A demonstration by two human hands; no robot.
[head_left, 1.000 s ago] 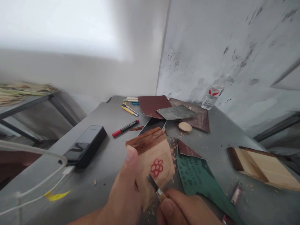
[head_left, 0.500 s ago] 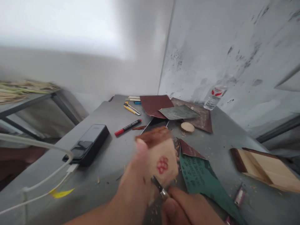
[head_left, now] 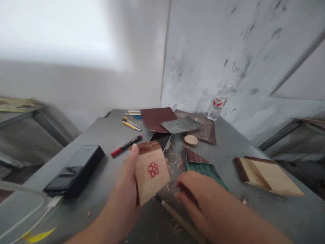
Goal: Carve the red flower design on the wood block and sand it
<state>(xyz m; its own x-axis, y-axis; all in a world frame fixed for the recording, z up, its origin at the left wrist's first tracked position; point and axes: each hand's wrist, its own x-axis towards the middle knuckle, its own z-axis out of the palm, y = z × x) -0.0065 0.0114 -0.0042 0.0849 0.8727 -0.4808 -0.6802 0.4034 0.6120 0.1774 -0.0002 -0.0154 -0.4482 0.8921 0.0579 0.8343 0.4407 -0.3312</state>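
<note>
My left hand [head_left: 124,193] grips a pale wooden block [head_left: 149,184] with a dark bark edge at its top and a red flower drawn on its face. To the right of the block, my right hand [head_left: 198,196] has its fingers curved and apart, with nothing visible between them. A carving tool [head_left: 181,220] with a long light handle and a dark tip lies on the table below and between the hands. Green-backed sandpaper [head_left: 204,169] with a folded brown corner is partly covered by my right hand.
On the grey table [head_left: 101,206] are a black power bank [head_left: 76,169] with a white cable, a red marker [head_left: 126,145], a yellow cutter [head_left: 131,124], sandpaper sheets [head_left: 158,118], a round wood slice [head_left: 191,140], a water bottle [head_left: 216,107] and wood pieces [head_left: 274,176] at right.
My right hand has let go of the carving tool, which now lies on the table, and has opened beside the block. The view has turned right, and the block appears farther left.
</note>
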